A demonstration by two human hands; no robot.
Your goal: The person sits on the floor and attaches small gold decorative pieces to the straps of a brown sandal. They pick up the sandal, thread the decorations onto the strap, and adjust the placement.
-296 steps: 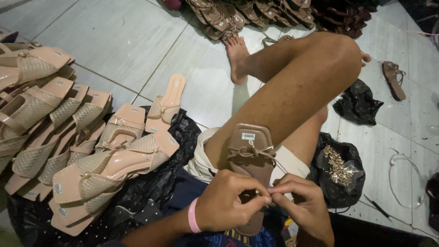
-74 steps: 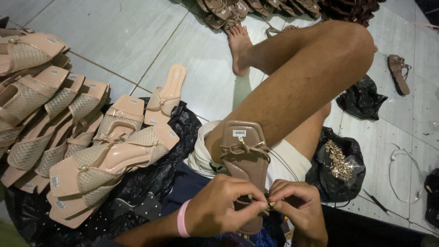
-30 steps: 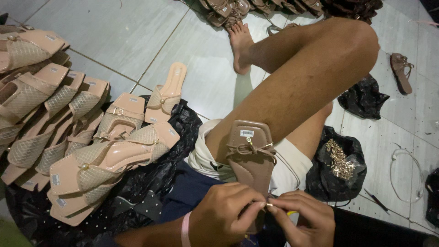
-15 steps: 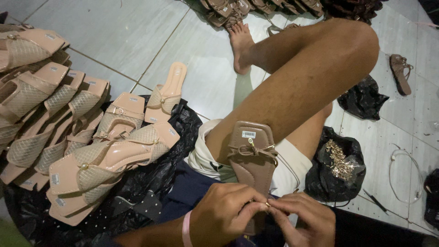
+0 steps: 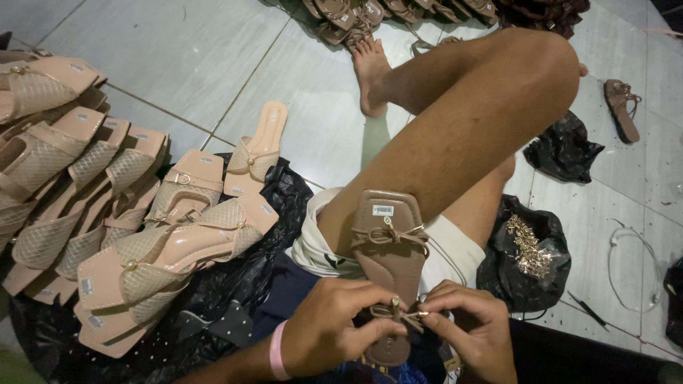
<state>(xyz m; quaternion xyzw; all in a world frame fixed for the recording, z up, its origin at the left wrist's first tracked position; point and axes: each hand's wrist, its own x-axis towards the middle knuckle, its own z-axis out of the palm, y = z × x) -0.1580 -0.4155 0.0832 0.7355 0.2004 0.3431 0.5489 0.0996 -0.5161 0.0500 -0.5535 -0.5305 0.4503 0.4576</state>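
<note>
While your left hand (image 5: 340, 328) and right hand (image 5: 469, 328) meet low in the view, both pinch a small bow (image 5: 395, 311) on the lower strap of a brown flat sandal (image 5: 388, 267), fingers curled tight around its loops. That sandal lies along your lap, its square toe end resting against your raised leg (image 5: 469, 135), with a second bow strap (image 5: 388, 235) tied across it nearer the toe. A pink wristband (image 5: 276, 350) circles your left wrist.

Just to your left, black plastic sheeting (image 5: 213, 291) spreads over the floor, and a heap of beige woven-strap sandals (image 5: 107, 213) is stacked on and beside it, crowding that whole side. One single beige sandal (image 5: 257, 153) lies apart at the heap's far edge, on the tile.

To your right, close beside your leg, an open black bag (image 5: 530, 263) holds a pile of small gold-coloured ornaments (image 5: 525, 245). A thin dark tool (image 5: 587, 310) lies on the tiled floor (image 5: 178, 50) just beyond it, and a loop of pale cord (image 5: 633, 263) sits further right.

Farther out, your bare foot (image 5: 371, 75) rests on the tile. Another crumpled black bag (image 5: 562, 151) and a lone brown sandal (image 5: 621, 107) lie beyond your knee. A row of brown sandals (image 5: 370, 14) lines the far edge.
</note>
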